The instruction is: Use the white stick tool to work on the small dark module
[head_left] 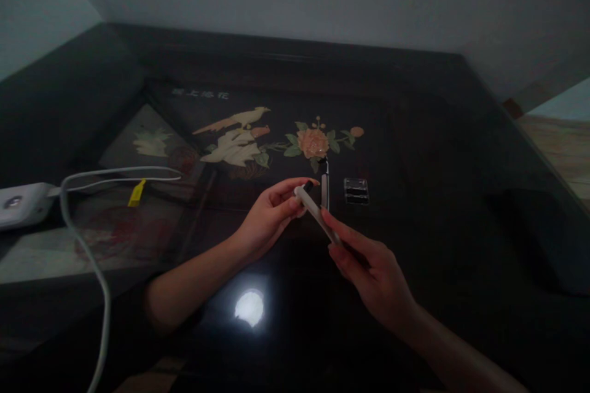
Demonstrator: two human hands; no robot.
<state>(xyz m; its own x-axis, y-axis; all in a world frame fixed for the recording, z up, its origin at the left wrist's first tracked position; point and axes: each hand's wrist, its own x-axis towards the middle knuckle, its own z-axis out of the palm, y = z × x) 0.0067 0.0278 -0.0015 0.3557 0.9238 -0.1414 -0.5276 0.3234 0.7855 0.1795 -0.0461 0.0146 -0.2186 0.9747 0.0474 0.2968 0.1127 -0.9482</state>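
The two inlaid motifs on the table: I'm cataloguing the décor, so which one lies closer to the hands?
The pink flower, with green leaves, sits just above the fingers of the left hand. The pale bird lies farther left and back.

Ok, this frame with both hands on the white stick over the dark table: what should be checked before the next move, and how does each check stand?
1. Left hand grips the upper, dark-tipped end of the white stick: ok.
2. Right hand holds its lower end: ok.
3. Stick held above the table, not resting on it: ok.
4. Small clear case lies apart from both hands: ok.
5. Slim dark piece behind the stick, upright or lying: cannot tell.
6. White cable away from the forearms: ok.
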